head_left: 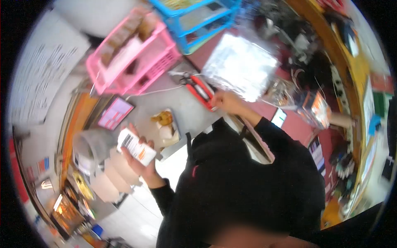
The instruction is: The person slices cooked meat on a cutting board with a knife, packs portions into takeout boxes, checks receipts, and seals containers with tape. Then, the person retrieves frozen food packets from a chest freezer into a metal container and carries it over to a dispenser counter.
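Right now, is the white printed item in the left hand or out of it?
In it: the white printed item lies against the left hand, fingers showing at its edges.

No wording or number can be read. On the far left, a white sheet [49, 68] bears rows of dark marks, too blurred to decipher. The white container [135, 144] in the left grip [137, 166] carries dark and orange print — illegible too — as is the pink screen [116, 113] beyond it.
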`<state>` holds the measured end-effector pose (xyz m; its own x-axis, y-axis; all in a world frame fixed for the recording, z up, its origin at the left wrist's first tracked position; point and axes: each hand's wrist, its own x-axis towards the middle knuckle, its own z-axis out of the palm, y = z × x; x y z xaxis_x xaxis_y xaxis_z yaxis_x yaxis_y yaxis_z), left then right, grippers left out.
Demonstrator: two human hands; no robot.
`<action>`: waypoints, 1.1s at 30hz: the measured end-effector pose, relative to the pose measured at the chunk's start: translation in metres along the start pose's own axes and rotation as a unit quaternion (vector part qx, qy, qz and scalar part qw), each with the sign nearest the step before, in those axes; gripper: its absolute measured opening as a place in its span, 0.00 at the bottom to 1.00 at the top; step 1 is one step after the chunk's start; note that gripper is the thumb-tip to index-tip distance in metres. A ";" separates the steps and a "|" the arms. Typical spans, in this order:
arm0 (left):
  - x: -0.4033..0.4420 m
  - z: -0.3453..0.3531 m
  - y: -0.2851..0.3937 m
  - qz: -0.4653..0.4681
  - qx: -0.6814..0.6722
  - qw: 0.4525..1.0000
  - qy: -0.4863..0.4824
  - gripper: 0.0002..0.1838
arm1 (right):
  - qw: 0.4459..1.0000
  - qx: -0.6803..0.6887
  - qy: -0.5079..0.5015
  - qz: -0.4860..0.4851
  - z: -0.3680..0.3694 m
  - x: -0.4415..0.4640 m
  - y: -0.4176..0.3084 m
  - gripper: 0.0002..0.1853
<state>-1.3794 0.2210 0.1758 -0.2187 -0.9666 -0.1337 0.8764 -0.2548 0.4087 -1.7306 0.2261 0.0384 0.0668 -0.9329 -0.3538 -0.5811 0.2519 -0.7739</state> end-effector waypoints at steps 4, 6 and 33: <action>-0.002 0.016 -0.001 0.028 -0.013 0.999 -0.037 0.33 | 0.965 -0.033 0.257 -0.044 0.013 0.093 -0.019 0.12; -0.007 0.019 0.003 0.049 -0.035 0.997 -0.055 0.34 | 0.952 -0.098 0.279 -0.081 0.032 0.119 -0.022 0.14; -0.056 0.056 0.059 0.216 0.017 0.960 -0.179 0.40 | 0.858 -0.511 -0.040 -0.042 0.015 0.206 -0.098 0.19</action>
<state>-1.3392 0.2580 0.2578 0.0227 -0.9281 0.3716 0.9054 0.1768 0.3861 -1.6479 0.0132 0.0342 0.1754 -0.9061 -0.3849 -0.9761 -0.2110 0.0518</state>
